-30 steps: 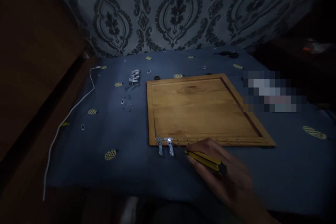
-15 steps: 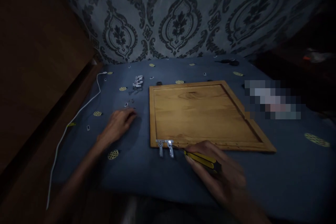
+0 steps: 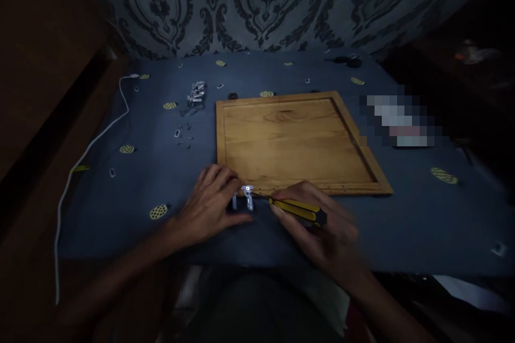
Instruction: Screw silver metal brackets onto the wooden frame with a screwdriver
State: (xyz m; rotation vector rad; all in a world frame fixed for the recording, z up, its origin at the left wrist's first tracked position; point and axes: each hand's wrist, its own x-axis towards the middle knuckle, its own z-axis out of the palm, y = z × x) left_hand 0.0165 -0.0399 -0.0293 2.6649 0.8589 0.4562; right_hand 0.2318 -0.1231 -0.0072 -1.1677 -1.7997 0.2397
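A wooden framed panel [image 3: 293, 139] lies flat on a blue patterned cloth [image 3: 161, 182]. Two small metal brackets [image 3: 247, 196] sit at its near left corner. My right hand [image 3: 317, 230] is closed around a yellow and black screwdriver [image 3: 295, 209], whose tip points at the right bracket. My left hand [image 3: 213, 203] rests at the same corner, fingers curled over the left bracket. Whether it grips anything is hidden by the fingers.
A pile of metal brackets [image 3: 196, 92] and several loose screws [image 3: 184, 136] lie left of the panel. A white cable [image 3: 92, 144] runs along the cloth's left edge. A dark tool [image 3: 346, 60] lies at the back near the patterned wall. A wooden surface rises at left.
My left hand moved from the loose screws back to the panel's near left corner and now covers the left bracket. The right hand kept the screwdriver at the bracket. The view tilted downward.
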